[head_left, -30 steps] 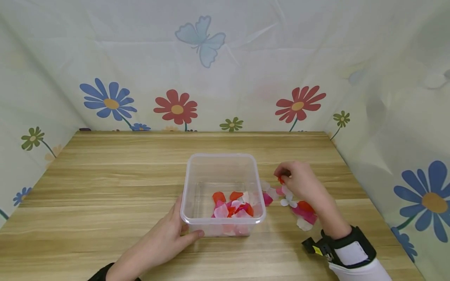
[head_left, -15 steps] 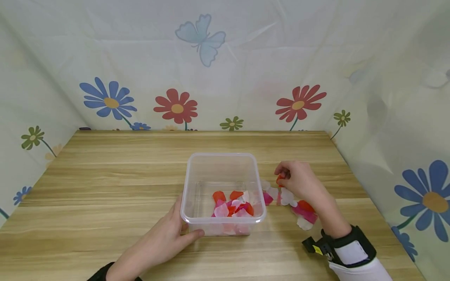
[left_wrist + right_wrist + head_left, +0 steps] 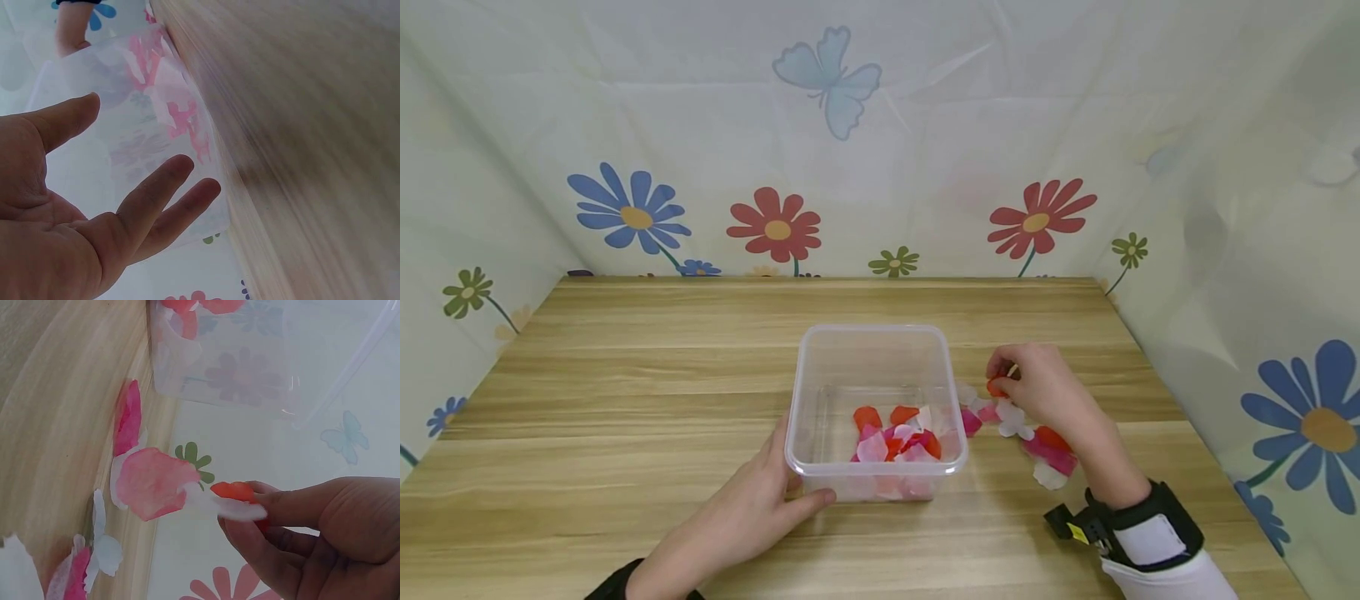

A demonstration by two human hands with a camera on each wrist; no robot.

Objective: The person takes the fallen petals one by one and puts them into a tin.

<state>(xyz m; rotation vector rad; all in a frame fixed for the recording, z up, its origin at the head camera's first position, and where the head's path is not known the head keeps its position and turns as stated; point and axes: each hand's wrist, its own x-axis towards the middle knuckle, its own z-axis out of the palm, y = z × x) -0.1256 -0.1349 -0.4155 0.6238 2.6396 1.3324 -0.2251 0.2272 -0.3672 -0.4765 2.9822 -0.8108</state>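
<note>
A clear plastic box [image 3: 880,471] stands on the table, with red, pink and white artificial petals [image 3: 898,437] inside. My left hand [image 3: 763,496] rests against the box's left side, thumb near the front corner. In the left wrist view its fingers [image 3: 153,197] are spread and hold nothing. Right of the box, my right hand [image 3: 1041,383] pinches a red-orange petal [image 3: 232,489] and a white petal [image 3: 240,510] between thumb and fingers. A pink petal [image 3: 153,483] adjoins the white one's far end in the right wrist view.
Loose petals lie right of the box, among them a magenta petal [image 3: 971,422], a white cluster [image 3: 1013,421] and a pale petal [image 3: 1049,476]. The wooden table [image 3: 662,375] meets a flower-printed curtain [image 3: 880,167] at the back and sides.
My right hand stays almost in place, while the pink petal below its fingertips has shifted slightly left toward the box. My left hand and the box have not moved.
</note>
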